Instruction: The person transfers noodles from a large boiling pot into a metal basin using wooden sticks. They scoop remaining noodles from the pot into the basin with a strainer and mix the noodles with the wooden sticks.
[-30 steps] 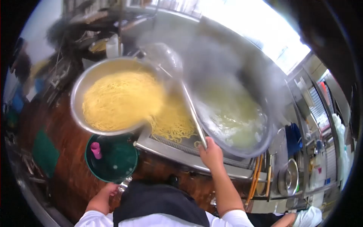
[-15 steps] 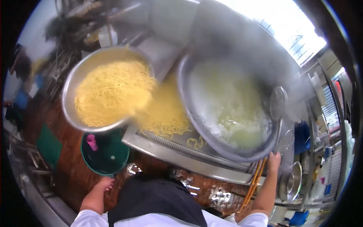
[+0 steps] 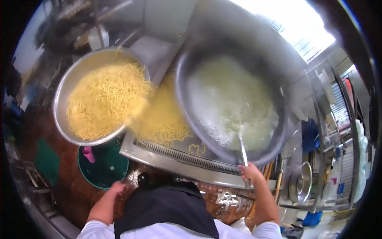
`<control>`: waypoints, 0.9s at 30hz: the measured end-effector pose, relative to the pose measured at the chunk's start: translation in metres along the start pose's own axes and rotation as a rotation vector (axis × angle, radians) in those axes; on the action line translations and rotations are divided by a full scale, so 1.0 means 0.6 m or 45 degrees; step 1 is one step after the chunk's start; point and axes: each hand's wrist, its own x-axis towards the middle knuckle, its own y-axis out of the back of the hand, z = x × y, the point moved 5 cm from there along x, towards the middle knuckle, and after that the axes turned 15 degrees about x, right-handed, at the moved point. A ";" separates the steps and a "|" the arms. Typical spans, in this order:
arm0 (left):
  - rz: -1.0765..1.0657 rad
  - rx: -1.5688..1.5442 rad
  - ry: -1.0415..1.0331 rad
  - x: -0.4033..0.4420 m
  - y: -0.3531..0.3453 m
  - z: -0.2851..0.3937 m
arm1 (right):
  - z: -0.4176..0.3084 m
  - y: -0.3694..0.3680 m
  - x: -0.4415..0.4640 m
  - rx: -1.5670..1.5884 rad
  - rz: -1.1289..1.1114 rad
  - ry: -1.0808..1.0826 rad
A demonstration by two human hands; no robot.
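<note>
My right hand (image 3: pixel 251 174) is closed round the metal handle of a skimmer (image 3: pixel 243 149). The skimmer's head is under the cloudy, yellowish water in a large wok (image 3: pixel 218 154), hidden by foam and steam. Down by my left side, my left hand (image 3: pixel 117 188) hangs with fingers curled, just below a green tub (image 3: pixel 104 186), holding nothing that I can see. Left of the wok, a wide metal bowl (image 3: pixel 60 101) holds a heap of yellow noodles (image 3: pixel 105 99). More noodles (image 3: pixel 167 129) lie on the steel counter between bowl and wok.
A slotted drain (image 3: pixel 187 158) runs along the counter's front edge (image 3: pixel 191 172). Inside the tub is a pink cup (image 3: pixel 88 154). On the right stand a metal basin (image 3: pixel 301 183) and shelving with blue containers (image 3: pixel 310 135). The brown floor (image 3: pixel 234 203) looks wet.
My right hand has moved left along the wok's front, and the skimmer's head has gone from the right rim down into the water. My left hand has shifted slightly right and up.
</note>
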 end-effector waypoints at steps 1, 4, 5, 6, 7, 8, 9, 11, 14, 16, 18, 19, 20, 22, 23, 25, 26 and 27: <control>-0.006 -0.004 -0.014 0.020 0.007 -0.026 | 0.006 -0.025 0.011 0.084 -0.116 0.037; -0.012 0.059 0.156 0.045 0.049 -0.079 | -0.051 -0.111 -0.069 0.387 -0.274 -0.037; -0.005 0.075 0.144 0.060 0.066 -0.090 | -0.056 -0.120 -0.087 0.406 -0.267 -0.030; 0.008 0.170 0.145 0.082 0.080 -0.114 | -0.060 -0.134 -0.106 0.583 -0.373 -0.065; 0.018 0.261 0.148 0.082 0.092 -0.117 | -0.062 -0.147 -0.124 0.754 -0.480 -0.100; 0.018 0.263 0.141 0.084 0.101 -0.116 | -0.062 -0.157 -0.141 0.798 -0.581 -0.061; 0.042 0.259 0.144 0.085 0.114 -0.113 | -0.063 -0.166 -0.162 0.795 -0.580 -0.055; 0.076 0.239 0.150 0.090 0.124 -0.116 | -0.071 -0.195 -0.208 0.966 -0.650 -0.092; 0.034 0.153 0.149 0.119 0.125 -0.111 | -0.091 -0.230 -0.256 0.928 -0.621 0.021; 0.024 0.165 0.127 0.107 0.122 -0.085 | -0.108 -0.251 -0.283 0.798 -0.579 0.159; 0.082 0.191 0.074 0.072 0.116 -0.050 | -0.123 -0.284 -0.304 0.627 -0.555 0.305; 0.083 0.212 0.070 0.078 0.120 -0.051 | -0.129 -0.303 -0.313 0.442 -0.531 0.440; 0.034 0.212 0.071 0.089 0.116 -0.055 | -0.129 -0.324 -0.319 0.419 -0.509 0.494; -0.008 0.244 0.070 0.092 0.116 -0.055 | -0.137 -0.341 -0.320 0.054 -0.257 0.942; -0.010 0.266 0.065 0.114 0.117 -0.071 | -0.139 -0.346 -0.322 -0.187 -0.055 1.281; -0.038 0.275 0.142 0.151 0.121 -0.099 | -0.143 -0.347 -0.322 -0.274 0.103 1.187; -0.074 0.319 0.115 0.154 0.127 -0.101 | -0.145 -0.338 -0.319 -0.373 0.242 1.096; -0.079 0.334 0.105 0.159 0.133 -0.103 | -0.144 -0.327 -0.312 -0.369 0.259 1.089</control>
